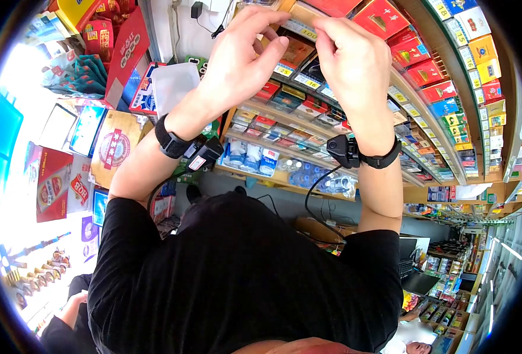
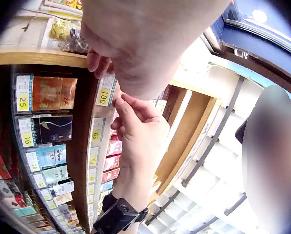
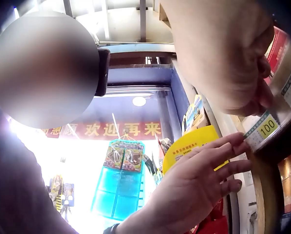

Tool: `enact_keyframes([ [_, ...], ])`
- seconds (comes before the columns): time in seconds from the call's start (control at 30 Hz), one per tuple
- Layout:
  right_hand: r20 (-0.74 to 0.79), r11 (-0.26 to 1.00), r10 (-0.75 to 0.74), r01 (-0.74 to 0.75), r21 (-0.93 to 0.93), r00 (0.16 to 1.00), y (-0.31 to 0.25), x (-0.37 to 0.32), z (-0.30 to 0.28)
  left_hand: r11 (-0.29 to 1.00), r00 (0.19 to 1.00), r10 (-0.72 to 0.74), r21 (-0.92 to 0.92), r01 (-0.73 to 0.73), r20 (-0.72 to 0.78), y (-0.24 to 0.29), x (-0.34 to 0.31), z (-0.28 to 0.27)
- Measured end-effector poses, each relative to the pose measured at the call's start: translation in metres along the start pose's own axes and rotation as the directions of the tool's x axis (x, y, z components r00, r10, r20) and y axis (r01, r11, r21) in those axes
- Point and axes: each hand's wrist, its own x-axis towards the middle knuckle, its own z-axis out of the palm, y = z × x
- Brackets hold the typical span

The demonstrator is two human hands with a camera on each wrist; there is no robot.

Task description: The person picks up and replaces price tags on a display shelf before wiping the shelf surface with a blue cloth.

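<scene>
A paper price tag (image 2: 105, 96) marked 100 sits on the shelf's front edge, between my two hands. At one end of it, my left hand (image 1: 240, 59) reaches in with fingers extended, and the fingertips (image 3: 239, 140) are right at the tag's corner. Thumb and index finger stand apart there in the head view. From the other side my right hand (image 1: 358, 68) comes in with its fingers curled. Its thumb and index finger (image 2: 126, 102) pinch together at the tag's edge. Both wrists wear black bands with small cameras.
Shelves of cigarette packs (image 1: 423, 74) with price tags fill the right side. A lower row (image 2: 53, 156) runs under the 100 tag. Bottled water (image 1: 320, 177) stands low down. Boxes and red packets (image 1: 99, 38) crowd the left. Another person (image 1: 66, 318) is at lower left.
</scene>
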Motion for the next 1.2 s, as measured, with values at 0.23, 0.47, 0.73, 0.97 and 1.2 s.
enact_keyframes([
  [0.23, -0.017, 0.999, -0.028, 0.029, 0.021, 0.999, 0.005, -0.001, 0.003, 1.0, 1.0, -0.004, 0.013, 0.004, -0.017, 0.003, 0.002, 0.003],
  [0.47, 0.013, 1.0, -0.012, 0.012, 0.01, 1.0, 0.001, 0.002, 0.003, 0.998, 0.995, -0.066, 0.02, 0.067, -0.07, -0.003, 0.004, 0.005],
  [0.73, -0.187, 0.985, -0.175, 0.169, -0.044, 0.967, 0.004, -0.005, 0.013, 0.986, 0.987, -0.049, 0.148, 0.072, -0.151, -0.004, 0.016, 0.01],
  [0.97, -0.394, 0.978, 0.114, -0.033, 0.208, 0.912, 0.041, -0.043, -0.028, 0.963, 0.989, 0.052, 0.268, -0.014, -0.135, 0.005, 0.018, 0.002],
  [1.2, -0.362, 0.991, 0.128, -0.11, 0.072, 0.923, 0.064, -0.078, -0.04, 0.869, 0.931, 0.358, 0.388, -0.307, -0.066, 0.023, 0.033, 0.006],
])
